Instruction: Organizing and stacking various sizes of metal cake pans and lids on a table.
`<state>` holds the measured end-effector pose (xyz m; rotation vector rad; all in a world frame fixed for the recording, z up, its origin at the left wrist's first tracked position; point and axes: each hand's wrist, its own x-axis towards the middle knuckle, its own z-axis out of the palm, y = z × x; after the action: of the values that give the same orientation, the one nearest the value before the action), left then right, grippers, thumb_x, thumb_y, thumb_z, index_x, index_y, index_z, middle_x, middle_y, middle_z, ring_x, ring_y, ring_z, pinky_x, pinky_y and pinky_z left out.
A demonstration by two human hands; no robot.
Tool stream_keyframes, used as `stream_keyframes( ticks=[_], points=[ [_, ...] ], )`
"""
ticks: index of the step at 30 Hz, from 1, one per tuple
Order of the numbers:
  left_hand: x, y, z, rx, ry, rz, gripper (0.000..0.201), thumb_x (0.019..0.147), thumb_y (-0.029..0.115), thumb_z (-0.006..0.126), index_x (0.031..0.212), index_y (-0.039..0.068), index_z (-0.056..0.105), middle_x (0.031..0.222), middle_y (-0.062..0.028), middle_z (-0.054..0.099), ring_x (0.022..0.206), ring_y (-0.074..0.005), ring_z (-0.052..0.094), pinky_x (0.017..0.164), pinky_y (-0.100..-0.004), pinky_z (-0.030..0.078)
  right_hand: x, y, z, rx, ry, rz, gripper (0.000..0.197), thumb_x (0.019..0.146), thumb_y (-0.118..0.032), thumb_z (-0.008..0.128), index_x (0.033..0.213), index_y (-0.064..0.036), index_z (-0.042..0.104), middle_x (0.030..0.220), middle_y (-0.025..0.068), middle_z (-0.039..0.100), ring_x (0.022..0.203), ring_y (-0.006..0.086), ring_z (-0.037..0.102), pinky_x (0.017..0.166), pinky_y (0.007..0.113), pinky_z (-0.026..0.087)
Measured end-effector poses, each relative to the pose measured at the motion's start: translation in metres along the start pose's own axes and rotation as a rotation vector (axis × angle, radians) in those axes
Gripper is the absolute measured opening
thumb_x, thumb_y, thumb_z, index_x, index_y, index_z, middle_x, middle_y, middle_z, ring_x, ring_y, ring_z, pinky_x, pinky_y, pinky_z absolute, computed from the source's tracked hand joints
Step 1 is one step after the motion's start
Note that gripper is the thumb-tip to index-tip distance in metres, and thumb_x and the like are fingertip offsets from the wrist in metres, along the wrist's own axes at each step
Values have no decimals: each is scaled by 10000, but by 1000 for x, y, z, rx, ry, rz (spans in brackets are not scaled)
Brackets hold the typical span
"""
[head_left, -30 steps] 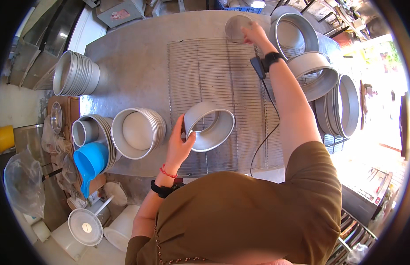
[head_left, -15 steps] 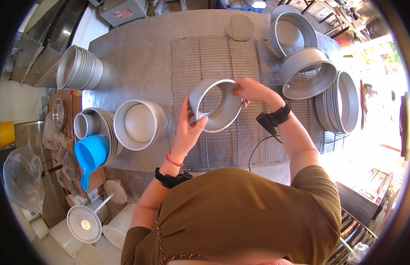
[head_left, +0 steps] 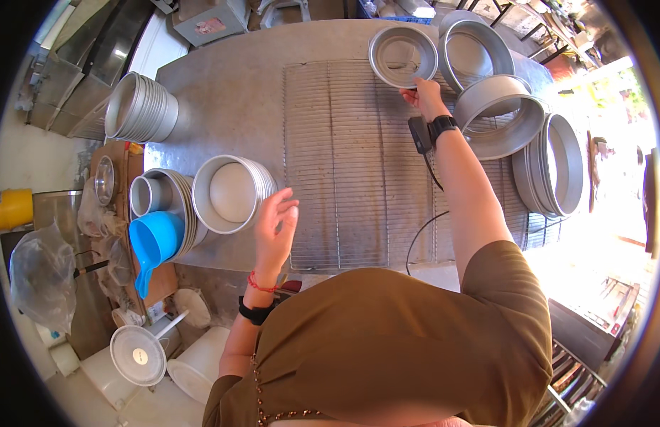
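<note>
At the far side of the table, my right hand (head_left: 424,98) pinches the near rim of a round silver cake tin (head_left: 376,58). A thin round outline shows inside the tin, where it seems to have no bottom. My left hand (head_left: 276,224) is raised with loosely bent fingers apart and holds nothing. It is just right of a stack of round cake tins (head_left: 266,188) lying tilted with the mouth toward me. Larger metal rings (head_left: 511,60) (head_left: 497,146) stand just right of my right hand.
A wire rack (head_left: 358,164) lies on the metal table (head_left: 230,85). Tilted tin stacks stand at far left (head_left: 159,117) and right (head_left: 536,171). A blue scoop (head_left: 156,236) rests on another stack. A black cable (head_left: 415,245) runs near my right arm.
The cake tin has gone from between both hands to the far side of the table, carried by my right hand. My left hand has let go and moved left, toward the tin stack.
</note>
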<state>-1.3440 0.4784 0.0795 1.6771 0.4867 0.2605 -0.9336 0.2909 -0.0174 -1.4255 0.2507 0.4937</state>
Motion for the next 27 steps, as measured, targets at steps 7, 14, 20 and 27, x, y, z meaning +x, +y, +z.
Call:
stream_keyframes(
  ticks=[7,14,20,27],
  points=[
    [-11,17,-54,426,492,247,319,924,96,554,1226,3,514,1210,-119,532,1075,-210,554,883,-328,459,32,14,-6,143,-43,126,215,906,-37,458,1084,82,465,973,209,613,828,287,664,681,352,571],
    [-10,-24,-109,817,744,28,465,829,180,682,1201,-22,492,1094,-170,538,1054,-307,516,920,-411,420,2,28,-11,208,-203,90,261,916,-81,503,1118,74,444,1055,237,587,943,306,639,784,390,556],
    [10,-59,-135,984,653,-55,388,794,234,696,1030,-13,512,984,-257,583,932,-421,583,789,-482,464,-72,54,-20,-39,-332,192,295,918,-219,575,1105,-2,501,1013,176,631,870,237,655,731,322,557],
    [17,-47,-141,975,676,-233,262,811,236,610,939,27,517,832,-224,645,812,-418,626,693,-515,493,-175,86,12,-310,-488,236,239,916,-226,557,1058,-35,573,896,123,667,739,168,655,637,283,533]
  ],
)
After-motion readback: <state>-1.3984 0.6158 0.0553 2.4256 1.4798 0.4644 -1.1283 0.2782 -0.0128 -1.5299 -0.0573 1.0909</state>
